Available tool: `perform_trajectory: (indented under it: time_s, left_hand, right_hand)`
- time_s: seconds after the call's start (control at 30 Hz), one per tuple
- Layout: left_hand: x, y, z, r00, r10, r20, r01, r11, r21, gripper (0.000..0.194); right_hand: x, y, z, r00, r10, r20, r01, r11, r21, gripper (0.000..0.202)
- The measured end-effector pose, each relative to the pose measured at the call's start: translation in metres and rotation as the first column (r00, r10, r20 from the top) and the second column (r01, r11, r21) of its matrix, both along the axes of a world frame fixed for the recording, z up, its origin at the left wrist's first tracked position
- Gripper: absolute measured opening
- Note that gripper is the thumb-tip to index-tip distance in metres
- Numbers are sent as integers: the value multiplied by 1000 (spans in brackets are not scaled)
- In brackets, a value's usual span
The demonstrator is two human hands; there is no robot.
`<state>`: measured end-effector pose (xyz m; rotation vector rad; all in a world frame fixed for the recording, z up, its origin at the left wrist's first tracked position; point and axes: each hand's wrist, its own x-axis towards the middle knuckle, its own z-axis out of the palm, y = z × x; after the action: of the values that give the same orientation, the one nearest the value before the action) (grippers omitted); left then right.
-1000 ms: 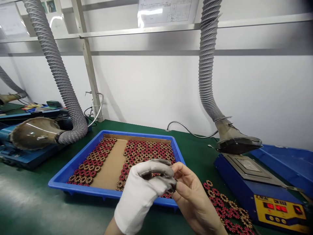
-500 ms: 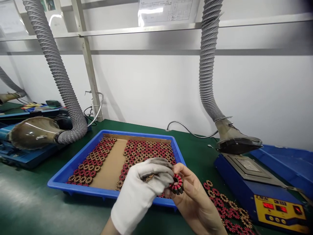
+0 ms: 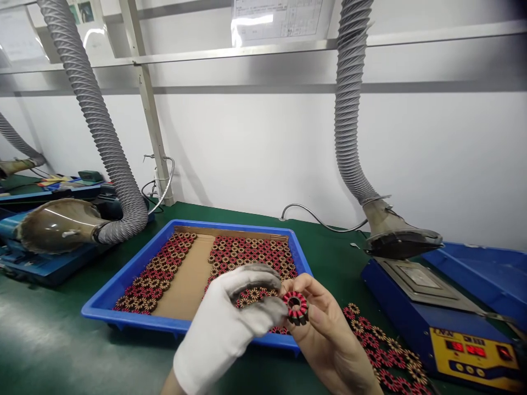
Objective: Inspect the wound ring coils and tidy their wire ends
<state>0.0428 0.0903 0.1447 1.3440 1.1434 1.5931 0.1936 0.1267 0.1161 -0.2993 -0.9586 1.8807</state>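
My right hand [image 3: 329,334], bare, pinches a small ring-shaped coil [image 3: 295,308] with red windings and a dark outer edge between thumb and fingers. My left hand [image 3: 230,312] wears a white glove with grey-stained fingers. Its thumb and fingers curve apart, their tips close to the coil's left side; whether they touch it is unclear. Behind the hands lies a blue tray [image 3: 134,319] lined with cardboard, holding rows of red and tan coils [image 3: 247,249] with a bare cardboard strip between two groups. More loose coils [image 3: 382,351] lie on the green table at the right.
A blue heating unit [image 3: 411,312] with a yellow display panel stands at the right under an extraction hood [image 3: 401,238] on a grey hose. Behind it is another blue tray [image 3: 486,274]. At the left, a second hood [image 3: 61,225] sits over blue equipment.
My left hand has shifted slightly left and its fingers have opened wider beside the coil. The coil now faces the camera more, still in my right hand.
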Motion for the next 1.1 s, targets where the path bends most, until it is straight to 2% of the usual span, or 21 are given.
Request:
perform_trajectory:
  time_s: [0.17, 0.43, 0.57, 0.67, 0.77, 0.83, 0.93, 1.0, 1.03, 1.1]
  left_hand:
    - [8, 0, -2, 996, -12, 88, 12, 1000, 5, 13]
    - [8, 0, 3, 996, -40, 79, 42, 999, -17, 13]
    - [2, 4, -2, 990, 12, 140, -19, 999, 50, 14]
    - [-7, 1, -7, 971, -12, 240, -18, 992, 123, 37]
    - [-7, -1, -7, 980, -128, 154, 115, 989, 89, 54]
    - [-1, -1, -4, 980, -192, 47, 190, 980, 58, 49]
    - [7, 3, -2, 971, -226, -84, 230, 972, 42, 37]
    - [4, 4, -3, 971, -194, -137, 203, 977, 59, 38]
    - [0, 4, -5, 981, -133, -143, 143, 988, 62, 38]
    - [-17, 7, -10, 986, 73, -152, -67, 997, 46, 39]
  right_hand:
    - [-2, -1, 0, 1000, -23, -7, 23, 1000, -11, 25]
    - [-2, -2, 0, 998, -66, 25, 66, 998, 6, 27]
    - [0, -1, -2, 999, -27, 20, 27, 1000, 8, 26]
    - [1, 1, -2, 999, 32, 13, -32, 999, 4, 23]
    - [1, 2, -4, 997, 74, 12, -74, 997, -14, 23]
    - [-1, 1, -4, 997, 79, 19, -78, 996, -39, 26]
    - [-4, 2, -6, 997, 62, 47, -59, 997, -51, 30]
    - [-5, 5, -7, 994, 47, 95, -47, 999, -7, 30]
    - [-4, 7, -7, 992, 26, 123, -30, 999, 31, 31]
    - [-1, 13, -5, 986, -57, 154, 40, 993, 113, 31]
